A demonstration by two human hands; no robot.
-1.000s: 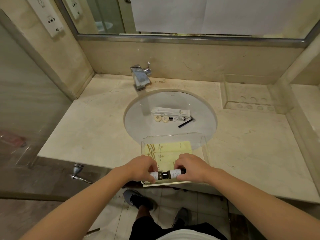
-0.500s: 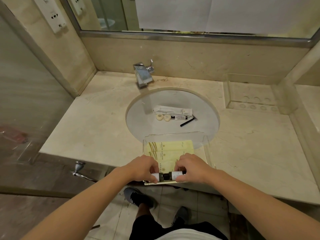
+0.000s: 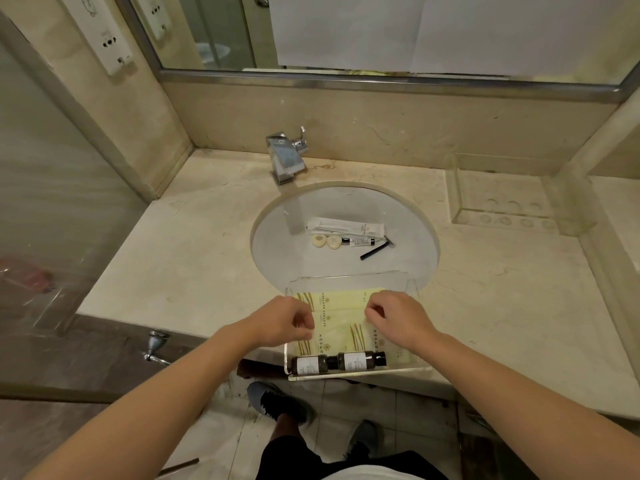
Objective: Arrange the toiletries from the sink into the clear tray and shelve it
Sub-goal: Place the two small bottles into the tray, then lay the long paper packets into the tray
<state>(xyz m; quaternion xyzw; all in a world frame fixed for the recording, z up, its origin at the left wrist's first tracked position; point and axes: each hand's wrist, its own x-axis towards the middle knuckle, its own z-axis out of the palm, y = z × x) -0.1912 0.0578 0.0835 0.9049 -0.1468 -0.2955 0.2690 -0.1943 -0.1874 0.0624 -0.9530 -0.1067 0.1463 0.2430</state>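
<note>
Both hands hang over the clear tray (image 3: 424, 370) with nothing in them: the left hand (image 3: 282, 325) sits above the tray's left half with its fingers loosely curled toward the palm, and the right hand (image 3: 394, 318) mirrors it over the right half, its fingertips drawn together but pinching no object that I can make out. Beneath them yellow sachets (image 3: 341, 318) lie flat on the tray floor, and two dark bottles (image 3: 337, 362) rest end to end along the near wall, their long axes running left to right. That tray stands on the counter's front edge, its far end reaching over the lip of the sink (image 3: 277, 233). What remains to be gathered lies straight ahead of the hands, in the basin beyond the tray: a long white packet (image 3: 346, 226) lying crosswise, two small round soaps (image 3: 325, 242) side by side just before it, a small tube (image 3: 358, 241) touching the right soap, and a black razor (image 3: 375, 250) angled up to the right. By my judgement the cluster sits slightly right of the tray's midline, so the right hand has the shorter reach to the razor and tube, while the soaps fall about evenly between the two. A forward reach over the tray's raised far wall would be needed, and a grip across the packet's narrow width suits its sideways lie.
</note>
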